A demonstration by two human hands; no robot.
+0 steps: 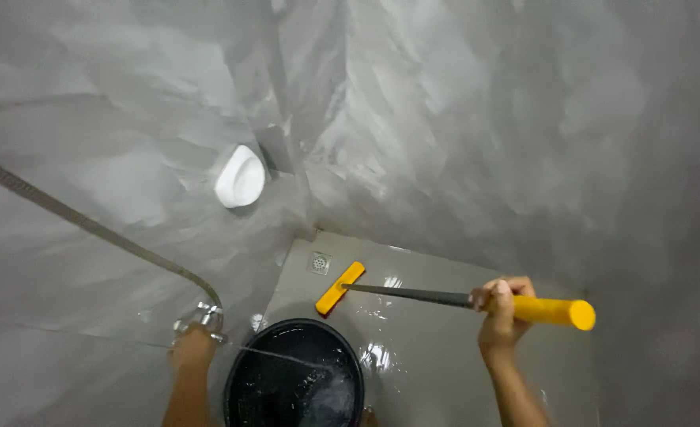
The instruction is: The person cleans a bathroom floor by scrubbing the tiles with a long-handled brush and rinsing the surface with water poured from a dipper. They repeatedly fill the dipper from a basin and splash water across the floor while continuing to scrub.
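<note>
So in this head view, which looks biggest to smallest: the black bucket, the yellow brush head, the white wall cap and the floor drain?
1. black bucket, though it sits nearest the camera
2. white wall cap
3. yellow brush head, close to the cap, so unsure
4. floor drain

Yellow-handled squeegee (445,299) across the wet floor; chrome hose sprayer (201,318) above a black bucket (294,375).
</note>
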